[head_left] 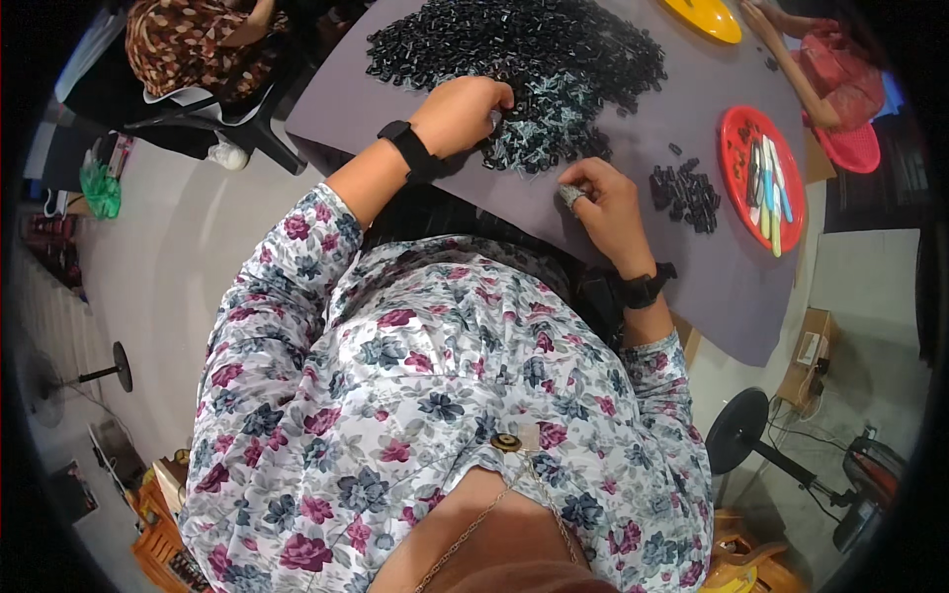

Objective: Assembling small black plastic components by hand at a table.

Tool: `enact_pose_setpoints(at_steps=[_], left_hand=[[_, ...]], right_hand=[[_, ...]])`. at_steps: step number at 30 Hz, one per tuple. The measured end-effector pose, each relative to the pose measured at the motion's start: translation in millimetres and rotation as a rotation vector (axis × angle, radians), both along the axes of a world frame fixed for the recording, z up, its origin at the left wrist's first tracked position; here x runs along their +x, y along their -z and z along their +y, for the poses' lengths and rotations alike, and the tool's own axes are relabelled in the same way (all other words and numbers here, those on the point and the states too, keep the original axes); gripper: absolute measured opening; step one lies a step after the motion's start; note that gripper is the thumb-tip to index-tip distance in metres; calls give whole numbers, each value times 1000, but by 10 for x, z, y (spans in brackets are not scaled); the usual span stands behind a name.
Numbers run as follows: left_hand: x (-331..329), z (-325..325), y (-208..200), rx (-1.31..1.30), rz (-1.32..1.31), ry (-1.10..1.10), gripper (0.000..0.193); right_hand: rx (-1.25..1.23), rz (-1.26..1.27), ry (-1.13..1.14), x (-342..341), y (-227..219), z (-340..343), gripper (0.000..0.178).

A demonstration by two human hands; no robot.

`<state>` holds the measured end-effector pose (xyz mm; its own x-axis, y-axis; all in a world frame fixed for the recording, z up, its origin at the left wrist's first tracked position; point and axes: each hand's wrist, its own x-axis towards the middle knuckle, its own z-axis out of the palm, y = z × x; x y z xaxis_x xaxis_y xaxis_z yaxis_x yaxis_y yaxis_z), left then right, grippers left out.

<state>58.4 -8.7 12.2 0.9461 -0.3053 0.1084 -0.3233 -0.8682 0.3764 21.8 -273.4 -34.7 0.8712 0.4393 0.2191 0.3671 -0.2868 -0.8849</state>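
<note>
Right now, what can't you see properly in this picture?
All in the head view:
- Left hand: anything it pinches is hidden by the hand itself.
- Right hand: the greyish thing at its fingers is too small to tell if worn or held.
- Yellow dish: cut off by the top edge.
- Heaped black pieces: lower ones are buried under others.

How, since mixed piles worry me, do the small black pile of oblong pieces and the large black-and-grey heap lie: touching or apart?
Apart: the head view shows purplish tabletop between the small black pile and the large black-and-grey heap.
</note>
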Motion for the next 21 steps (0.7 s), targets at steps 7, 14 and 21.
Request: enact_pose_setpoints(at_steps=[7,14,21], left_hand=[[-49,89,1,2,1,-114,41],[-3,-25,11,-21,-103,21,33],[68,-16,-85,151,2,-28,29]], right_hand=[[-30,14,12,11,16,5,16],[-18,30,4,25,8,11,15],[-22,17,12,27,13,26,15]])
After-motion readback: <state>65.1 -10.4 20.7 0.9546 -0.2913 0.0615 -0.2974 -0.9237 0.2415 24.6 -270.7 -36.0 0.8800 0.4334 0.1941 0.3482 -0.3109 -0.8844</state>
